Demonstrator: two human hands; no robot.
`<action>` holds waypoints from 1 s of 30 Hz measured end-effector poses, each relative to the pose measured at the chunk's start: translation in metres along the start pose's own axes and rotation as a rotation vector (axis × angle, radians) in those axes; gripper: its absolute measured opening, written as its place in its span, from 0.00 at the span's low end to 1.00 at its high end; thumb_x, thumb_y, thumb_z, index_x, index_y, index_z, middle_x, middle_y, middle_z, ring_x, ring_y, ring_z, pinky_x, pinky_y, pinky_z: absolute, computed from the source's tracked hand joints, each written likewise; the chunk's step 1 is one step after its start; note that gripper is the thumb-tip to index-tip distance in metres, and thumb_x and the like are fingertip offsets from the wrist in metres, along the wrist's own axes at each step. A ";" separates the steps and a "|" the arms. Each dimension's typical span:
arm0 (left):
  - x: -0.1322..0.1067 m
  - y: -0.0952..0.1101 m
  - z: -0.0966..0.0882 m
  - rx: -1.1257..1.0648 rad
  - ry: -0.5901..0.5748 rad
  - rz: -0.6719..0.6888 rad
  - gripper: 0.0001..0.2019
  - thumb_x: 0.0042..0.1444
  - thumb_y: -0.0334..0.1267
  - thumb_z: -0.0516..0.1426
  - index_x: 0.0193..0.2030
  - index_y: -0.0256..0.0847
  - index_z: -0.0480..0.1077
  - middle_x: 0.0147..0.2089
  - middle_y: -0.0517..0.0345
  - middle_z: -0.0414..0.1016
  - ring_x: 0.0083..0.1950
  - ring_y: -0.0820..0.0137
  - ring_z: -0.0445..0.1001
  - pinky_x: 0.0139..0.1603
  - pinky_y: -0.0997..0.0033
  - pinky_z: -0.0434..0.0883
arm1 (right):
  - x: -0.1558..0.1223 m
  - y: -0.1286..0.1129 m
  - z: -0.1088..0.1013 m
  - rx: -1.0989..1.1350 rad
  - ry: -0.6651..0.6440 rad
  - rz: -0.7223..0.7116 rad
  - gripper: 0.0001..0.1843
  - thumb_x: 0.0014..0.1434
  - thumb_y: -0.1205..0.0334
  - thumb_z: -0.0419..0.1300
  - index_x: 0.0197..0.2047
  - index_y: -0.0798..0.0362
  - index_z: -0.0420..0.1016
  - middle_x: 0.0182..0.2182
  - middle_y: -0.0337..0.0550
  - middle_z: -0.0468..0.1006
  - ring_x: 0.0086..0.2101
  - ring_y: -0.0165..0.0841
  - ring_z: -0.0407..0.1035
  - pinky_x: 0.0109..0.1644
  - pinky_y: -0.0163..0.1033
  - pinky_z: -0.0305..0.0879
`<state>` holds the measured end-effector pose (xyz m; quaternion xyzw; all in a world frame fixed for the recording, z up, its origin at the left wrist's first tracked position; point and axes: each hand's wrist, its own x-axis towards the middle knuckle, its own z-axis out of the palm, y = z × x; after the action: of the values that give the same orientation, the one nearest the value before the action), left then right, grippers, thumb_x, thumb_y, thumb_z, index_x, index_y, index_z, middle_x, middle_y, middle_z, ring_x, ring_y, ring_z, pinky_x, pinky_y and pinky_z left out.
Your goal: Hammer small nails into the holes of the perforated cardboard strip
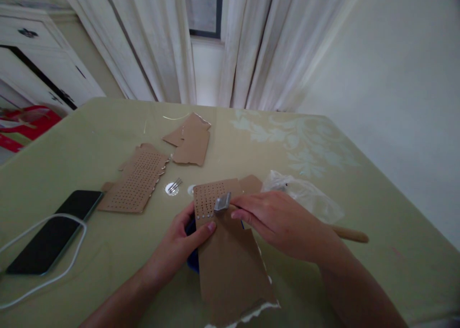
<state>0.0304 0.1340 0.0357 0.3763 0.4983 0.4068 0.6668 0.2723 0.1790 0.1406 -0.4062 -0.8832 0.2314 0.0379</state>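
A torn piece of brown cardboard (230, 261) lies in front of me, with rows of small holes near its far end. My left hand (179, 239) grips its left edge, thumb pressed on top and fingers underneath. Several small silvery nail heads (205, 216) form a row just below the holes. My right hand (275, 215) is closed around a hammer (223, 202); the metal head is over the cardboard beside that row, and the wooden handle passes under my wrist. Whether the head touches the cardboard, I cannot tell. Part of a blue object (193, 261) shows beneath the cardboard.
Left of centre lies another perforated cardboard piece (138, 181), with plain cardboard scraps (194, 143) farther back. Several thin metal pins (175, 185) rest on a white disc. A phone (53, 232) with a white cable is at left, a clear plastic bag (309, 198) at right.
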 end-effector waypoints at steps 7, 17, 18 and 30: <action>-0.002 -0.010 -0.002 -0.059 0.087 -0.047 0.40 0.52 0.56 0.76 0.68 0.42 0.76 0.65 0.43 0.85 0.64 0.46 0.84 0.62 0.53 0.83 | -0.002 0.009 -0.010 0.104 0.252 0.060 0.17 0.82 0.60 0.53 0.57 0.51 0.84 0.41 0.45 0.89 0.38 0.38 0.80 0.44 0.41 0.67; -0.005 -0.016 0.001 0.013 0.141 0.004 0.36 0.55 0.58 0.74 0.67 0.44 0.78 0.64 0.45 0.86 0.65 0.45 0.83 0.65 0.51 0.81 | 0.007 0.017 0.007 0.706 0.906 0.081 0.19 0.79 0.45 0.61 0.43 0.50 0.83 0.25 0.35 0.71 0.22 0.29 0.60 0.23 0.36 0.54; -0.005 -0.015 0.000 0.028 0.127 0.000 0.36 0.55 0.59 0.74 0.66 0.43 0.78 0.64 0.44 0.85 0.64 0.44 0.83 0.65 0.50 0.81 | 0.005 0.014 0.006 0.802 0.994 0.045 0.18 0.78 0.45 0.63 0.41 0.49 0.82 0.22 0.32 0.66 0.19 0.28 0.55 0.20 0.35 0.49; -0.001 -0.007 0.000 0.086 0.087 -0.016 0.40 0.53 0.60 0.73 0.69 0.43 0.77 0.71 0.43 0.81 0.73 0.43 0.77 0.73 0.49 0.75 | 0.016 0.032 0.012 1.073 1.118 -0.096 0.26 0.63 0.54 0.73 0.23 0.47 0.61 0.17 0.27 0.53 0.16 0.25 0.45 0.20 0.37 0.42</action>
<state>0.0316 0.1300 0.0300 0.3825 0.5469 0.3957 0.6308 0.2803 0.2043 0.1141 -0.3501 -0.5165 0.3861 0.6794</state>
